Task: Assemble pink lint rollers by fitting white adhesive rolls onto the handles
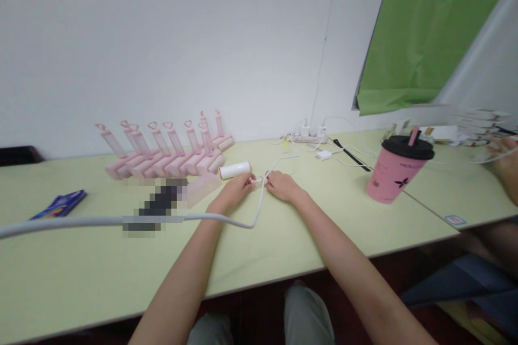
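Note:
My left hand and my right hand rest close together on the table, fingers curled. Between them is a small pale, partly see-through piece, with the fingertips of each hand closed on one end. It is too small and blurred to name its kind. Just behind my left hand lies a white cylinder with a reddish rim. To the left of that hand sits a pale pink translucent block. A thin grey-white cable crosses the view in front of my hands.
Several pink L-shaped items with heart-shaped loops line the wall at left. A blue packet and a pixelated dark object lie nearer. Rightward are a power strip, a pink cup and another person's hand.

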Available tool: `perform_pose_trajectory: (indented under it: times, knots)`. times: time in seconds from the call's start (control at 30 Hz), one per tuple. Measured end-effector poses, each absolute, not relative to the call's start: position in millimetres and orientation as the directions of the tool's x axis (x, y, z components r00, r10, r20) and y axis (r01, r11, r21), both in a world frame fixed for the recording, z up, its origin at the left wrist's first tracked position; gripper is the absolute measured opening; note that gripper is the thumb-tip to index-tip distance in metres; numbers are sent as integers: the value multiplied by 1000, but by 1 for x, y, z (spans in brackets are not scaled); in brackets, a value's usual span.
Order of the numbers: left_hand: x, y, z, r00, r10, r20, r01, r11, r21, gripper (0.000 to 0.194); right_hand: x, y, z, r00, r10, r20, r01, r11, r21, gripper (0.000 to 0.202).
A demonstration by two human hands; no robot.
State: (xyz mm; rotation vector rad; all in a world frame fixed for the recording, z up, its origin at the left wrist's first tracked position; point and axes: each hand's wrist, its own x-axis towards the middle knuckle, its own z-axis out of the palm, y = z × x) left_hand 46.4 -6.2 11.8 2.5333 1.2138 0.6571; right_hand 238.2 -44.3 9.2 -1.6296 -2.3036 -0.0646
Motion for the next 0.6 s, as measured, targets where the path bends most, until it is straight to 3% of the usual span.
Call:
perform_pose_trajectory:
  times: [0.23, 0.6]
  knots:
    - [53, -15, 16, 582, 758, 295, 666, -653, 362, 26, 241, -41, 6, -312, 905, 290, 916, 368, -162, 20]
    - [72, -39, 20, 708, 659, 253, 629, -752, 199, 26, 246, -42, 9, -286, 926, 248, 953, 301, -23, 25]
